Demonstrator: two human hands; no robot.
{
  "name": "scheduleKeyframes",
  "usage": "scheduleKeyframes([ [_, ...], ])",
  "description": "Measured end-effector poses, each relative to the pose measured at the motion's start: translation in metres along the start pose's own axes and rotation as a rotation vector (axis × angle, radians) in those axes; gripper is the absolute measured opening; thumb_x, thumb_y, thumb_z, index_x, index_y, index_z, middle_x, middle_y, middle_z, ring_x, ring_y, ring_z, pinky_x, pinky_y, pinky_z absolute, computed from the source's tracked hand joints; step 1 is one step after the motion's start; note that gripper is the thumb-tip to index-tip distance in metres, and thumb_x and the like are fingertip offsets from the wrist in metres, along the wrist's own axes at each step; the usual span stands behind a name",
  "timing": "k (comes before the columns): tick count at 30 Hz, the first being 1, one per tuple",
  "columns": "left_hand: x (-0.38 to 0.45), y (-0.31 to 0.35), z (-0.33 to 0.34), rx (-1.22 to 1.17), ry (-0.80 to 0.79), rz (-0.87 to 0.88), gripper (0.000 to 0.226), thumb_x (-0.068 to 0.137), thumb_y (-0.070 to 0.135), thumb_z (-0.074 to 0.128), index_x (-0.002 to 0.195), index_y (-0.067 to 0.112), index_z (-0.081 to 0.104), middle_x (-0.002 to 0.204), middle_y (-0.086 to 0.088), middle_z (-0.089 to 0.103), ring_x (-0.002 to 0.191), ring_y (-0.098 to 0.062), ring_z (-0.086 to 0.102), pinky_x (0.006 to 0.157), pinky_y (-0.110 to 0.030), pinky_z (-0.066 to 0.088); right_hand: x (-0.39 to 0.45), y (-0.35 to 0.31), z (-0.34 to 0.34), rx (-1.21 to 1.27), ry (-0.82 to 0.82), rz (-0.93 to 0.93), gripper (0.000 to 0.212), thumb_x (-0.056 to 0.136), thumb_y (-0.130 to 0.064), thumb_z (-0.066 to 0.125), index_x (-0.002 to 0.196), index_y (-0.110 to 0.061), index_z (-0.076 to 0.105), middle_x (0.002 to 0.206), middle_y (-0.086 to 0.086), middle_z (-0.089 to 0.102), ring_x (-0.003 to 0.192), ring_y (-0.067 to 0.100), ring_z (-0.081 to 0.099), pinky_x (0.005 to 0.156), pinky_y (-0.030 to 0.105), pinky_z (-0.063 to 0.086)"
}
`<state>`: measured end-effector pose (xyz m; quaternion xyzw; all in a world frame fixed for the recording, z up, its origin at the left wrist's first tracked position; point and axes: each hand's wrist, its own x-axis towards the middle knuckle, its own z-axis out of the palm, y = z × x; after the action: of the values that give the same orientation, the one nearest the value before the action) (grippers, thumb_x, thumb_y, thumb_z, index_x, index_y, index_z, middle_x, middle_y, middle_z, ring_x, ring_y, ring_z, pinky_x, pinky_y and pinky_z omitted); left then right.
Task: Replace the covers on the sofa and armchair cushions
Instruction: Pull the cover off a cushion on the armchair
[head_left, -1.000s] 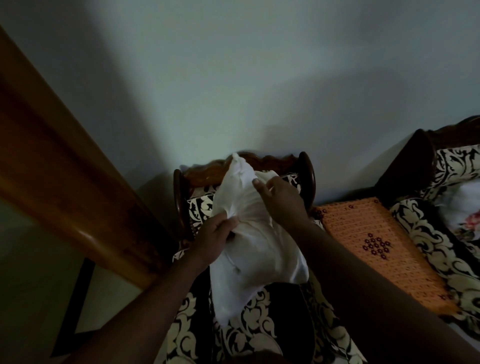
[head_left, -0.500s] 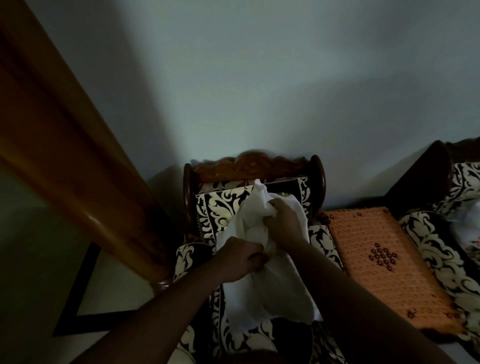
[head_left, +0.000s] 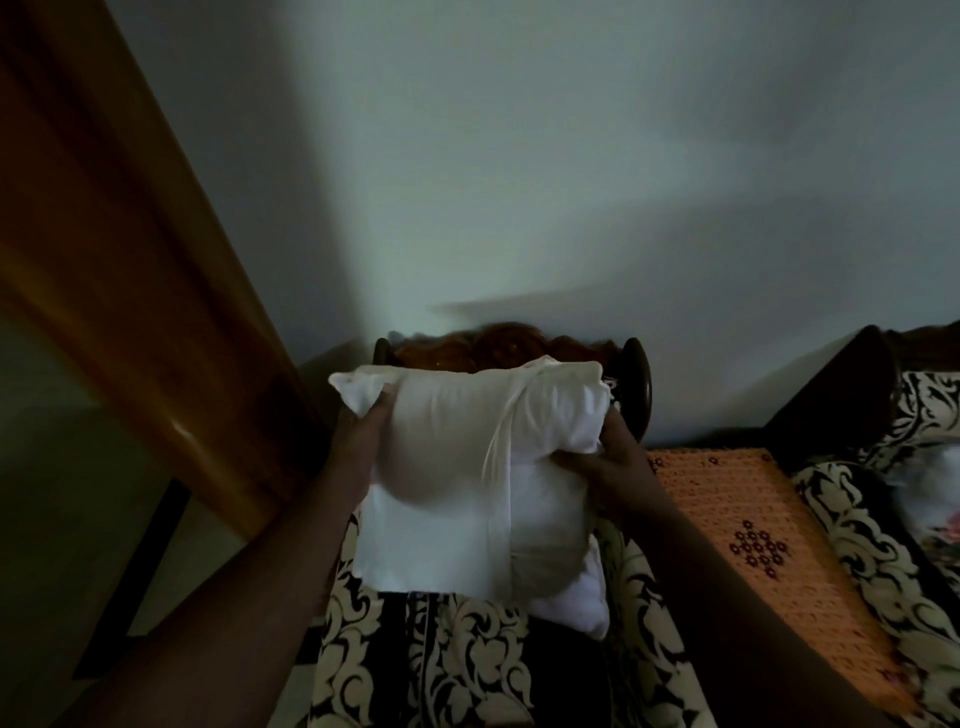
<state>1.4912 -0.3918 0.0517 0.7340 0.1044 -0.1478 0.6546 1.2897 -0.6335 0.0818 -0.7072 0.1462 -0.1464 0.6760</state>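
Observation:
I hold a white cushion (head_left: 457, 467) in a white cover up in front of me, above the armchair (head_left: 467, 649) with its black and cream floral upholstery. My left hand (head_left: 361, 441) grips the cushion's left edge near the top corner. My right hand (head_left: 597, 457) grips its right edge, thumb across the front. A loose flap of the cover runs down the middle, and some filling bulges out at the lower right. The cushion hides the chair's backrest, leaving only the carved wooden top (head_left: 514, 343) in sight.
A wooden door edge (head_left: 130, 286) slants across the left. An orange mat covers a side table (head_left: 753, 525) to the right of the armchair. Beyond it is a sofa (head_left: 893, 499) with matching floral fabric and a pale flowered cushion (head_left: 935, 488). A plain wall stands behind.
The white cloth was bunched and hanging between my hands over the chair. Now it is spread as a plump cushion, with my hands moved apart to its left and right edges.

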Motion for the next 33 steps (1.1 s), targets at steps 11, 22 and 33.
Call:
scheduleKeyframes([
  [11, -0.003, 0.003, -0.006, 0.07, 0.351, 0.15, 0.062, 0.095, 0.058, 0.058, 0.135, 0.01, 0.059, 0.132, -0.014, 0.063, 0.12, -0.034, 0.06, 0.093, -0.036, 0.046, 0.003, -0.002, 0.027, -0.191, 0.341, 0.027, 0.023, 0.078, -0.038, 0.084, 0.09, -0.036, 0.064, 0.092, -0.012, 0.071, 0.087, 0.0, 0.069, 0.076, 0.025, 0.054],
  [22, 0.011, 0.007, -0.028, 0.54, 0.453, 0.252, 0.047, 0.104, 0.04, 0.05, 0.117, 0.001, 0.07, 0.117, -0.023, 0.069, 0.109, -0.041, 0.065, 0.086, -0.04, 0.049, -0.005, -0.026, 0.031, -0.273, 0.507, -0.233, 0.025, 0.092, -0.021, 0.073, 0.114, -0.021, 0.063, 0.105, -0.029, 0.066, 0.099, -0.004, 0.062, 0.086, 0.023, 0.053],
  [33, 0.04, -0.001, -0.064, 0.57, 0.536, 0.133, 0.051, 0.105, 0.043, 0.045, 0.122, -0.001, 0.067, 0.125, -0.025, 0.065, 0.114, -0.041, 0.062, 0.089, -0.042, 0.047, -0.015, -0.059, 0.001, -0.296, 0.684, -0.416, 0.016, 0.093, -0.014, 0.071, 0.102, -0.024, 0.063, 0.111, 0.013, 0.07, 0.1, 0.012, 0.066, 0.083, 0.029, 0.055],
])
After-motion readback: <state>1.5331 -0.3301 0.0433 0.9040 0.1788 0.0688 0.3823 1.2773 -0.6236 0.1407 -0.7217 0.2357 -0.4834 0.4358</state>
